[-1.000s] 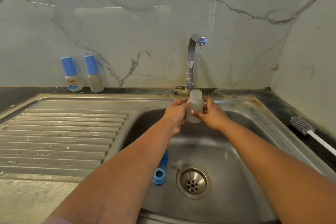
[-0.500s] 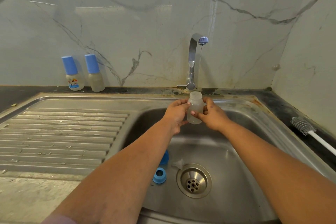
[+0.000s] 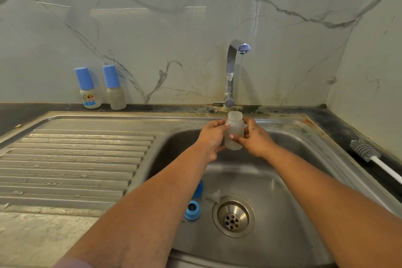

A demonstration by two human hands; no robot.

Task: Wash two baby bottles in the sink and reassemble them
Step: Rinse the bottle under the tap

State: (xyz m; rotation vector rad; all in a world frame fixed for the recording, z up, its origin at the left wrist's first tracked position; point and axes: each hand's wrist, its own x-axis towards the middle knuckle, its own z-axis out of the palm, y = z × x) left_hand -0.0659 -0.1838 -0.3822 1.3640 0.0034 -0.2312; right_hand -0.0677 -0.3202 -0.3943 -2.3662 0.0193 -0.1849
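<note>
Both hands (image 3: pixel 233 137) grip open bottle (image 3: pixel 234 130), seemingly under tap (image 3: pixel 233 72) stream.

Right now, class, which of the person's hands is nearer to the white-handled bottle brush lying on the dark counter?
Right. The right hand grips the open translucent bottle on the brush's side; the left hand holds the bottle's far side, farther away.

Only one printed mark shows: a small colourful picture label in blue, red and orange on the left blue-capped translucent baby bottle (image 3: pixel 88 90) standing on the dark counter (image 3: pixel 43 111) by the wall; any lettering on it is too small and blurred to read
</note>
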